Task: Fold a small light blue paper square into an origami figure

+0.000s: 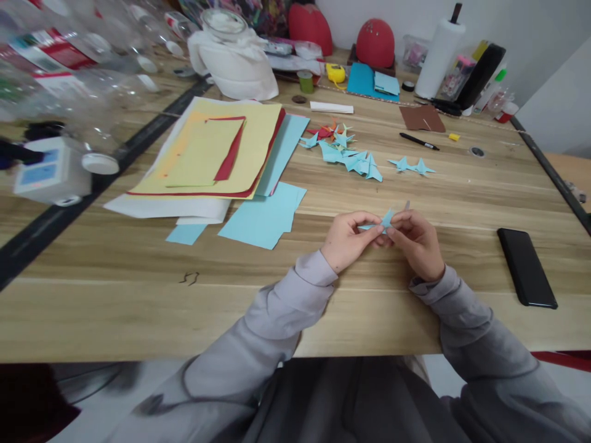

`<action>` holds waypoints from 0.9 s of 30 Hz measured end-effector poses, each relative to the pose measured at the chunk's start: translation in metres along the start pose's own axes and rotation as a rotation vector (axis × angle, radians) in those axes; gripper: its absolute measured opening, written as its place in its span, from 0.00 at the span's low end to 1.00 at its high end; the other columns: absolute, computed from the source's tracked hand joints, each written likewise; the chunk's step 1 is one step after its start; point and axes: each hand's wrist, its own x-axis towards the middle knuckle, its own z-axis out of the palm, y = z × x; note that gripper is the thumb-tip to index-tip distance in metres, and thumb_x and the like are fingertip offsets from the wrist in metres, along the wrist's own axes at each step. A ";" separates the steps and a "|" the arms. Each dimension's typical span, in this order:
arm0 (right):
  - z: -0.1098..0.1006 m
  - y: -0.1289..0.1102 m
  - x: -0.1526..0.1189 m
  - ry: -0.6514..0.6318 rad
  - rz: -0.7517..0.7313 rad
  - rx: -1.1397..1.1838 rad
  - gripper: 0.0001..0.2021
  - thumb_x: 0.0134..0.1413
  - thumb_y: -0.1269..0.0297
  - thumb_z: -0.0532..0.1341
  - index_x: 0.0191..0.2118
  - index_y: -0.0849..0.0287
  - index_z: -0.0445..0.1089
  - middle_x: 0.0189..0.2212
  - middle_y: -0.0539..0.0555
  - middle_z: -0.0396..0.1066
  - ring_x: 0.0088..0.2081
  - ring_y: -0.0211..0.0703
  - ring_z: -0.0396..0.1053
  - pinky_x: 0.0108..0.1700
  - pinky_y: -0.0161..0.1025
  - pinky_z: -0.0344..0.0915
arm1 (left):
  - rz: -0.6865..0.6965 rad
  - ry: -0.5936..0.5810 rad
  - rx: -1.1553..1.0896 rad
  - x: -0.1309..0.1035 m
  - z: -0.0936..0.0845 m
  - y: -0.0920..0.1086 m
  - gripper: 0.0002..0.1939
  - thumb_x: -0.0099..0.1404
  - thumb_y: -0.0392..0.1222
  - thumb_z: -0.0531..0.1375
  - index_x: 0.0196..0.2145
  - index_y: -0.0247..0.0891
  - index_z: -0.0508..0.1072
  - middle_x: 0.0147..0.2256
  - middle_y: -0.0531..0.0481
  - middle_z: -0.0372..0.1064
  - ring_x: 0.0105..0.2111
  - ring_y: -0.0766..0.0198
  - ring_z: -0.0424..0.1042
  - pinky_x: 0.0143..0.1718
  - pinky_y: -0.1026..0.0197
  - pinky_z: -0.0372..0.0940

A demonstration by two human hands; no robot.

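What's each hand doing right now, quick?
Left hand: closed, pinching the blue paper between thumb and fingers.
Right hand: closed, pinching the same blue paper from its other side.

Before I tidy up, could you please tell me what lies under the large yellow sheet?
From beneath the large yellow sheet, a red sheet, a blue sheet and a white sheet peek out; anything fully covered cannot be seen.
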 end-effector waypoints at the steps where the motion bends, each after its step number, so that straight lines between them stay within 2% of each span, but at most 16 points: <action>1: 0.000 0.000 0.000 -0.015 0.001 0.001 0.12 0.46 0.59 0.69 0.32 0.58 0.67 0.21 0.47 0.72 0.22 0.34 0.69 0.26 0.34 0.67 | 0.004 -0.008 -0.006 0.000 0.000 0.000 0.15 0.47 0.44 0.70 0.28 0.31 0.73 0.20 0.52 0.72 0.21 0.66 0.73 0.25 0.63 0.70; 4: 0.000 0.003 0.000 -0.052 0.039 0.053 0.11 0.47 0.61 0.69 0.32 0.58 0.68 0.22 0.48 0.73 0.23 0.36 0.71 0.26 0.34 0.67 | 0.009 -0.031 -0.024 -0.001 0.000 0.001 0.16 0.47 0.43 0.70 0.29 0.32 0.72 0.22 0.52 0.72 0.20 0.67 0.72 0.26 0.63 0.70; 11: -0.003 0.006 0.001 -0.070 0.104 0.173 0.09 0.46 0.64 0.69 0.33 0.58 0.70 0.21 0.47 0.73 0.22 0.35 0.70 0.26 0.34 0.67 | -0.076 -0.094 -0.069 -0.003 0.000 0.005 0.14 0.51 0.41 0.69 0.31 0.31 0.70 0.22 0.51 0.72 0.20 0.65 0.73 0.23 0.63 0.69; 20: 0.000 0.005 0.001 -0.093 0.140 0.186 0.10 0.46 0.63 0.69 0.33 0.57 0.68 0.21 0.46 0.73 0.21 0.34 0.69 0.25 0.33 0.66 | -0.051 -0.026 -0.110 -0.004 0.004 0.003 0.14 0.48 0.40 0.69 0.27 0.33 0.68 0.19 0.53 0.70 0.18 0.68 0.70 0.20 0.65 0.67; 27: 0.005 0.003 0.000 -0.029 0.180 0.269 0.09 0.43 0.66 0.69 0.28 0.58 0.68 0.19 0.45 0.72 0.20 0.34 0.68 0.23 0.32 0.65 | -0.062 -0.071 -0.172 -0.005 0.008 0.001 0.10 0.50 0.38 0.66 0.27 0.34 0.68 0.19 0.53 0.71 0.18 0.68 0.71 0.22 0.65 0.66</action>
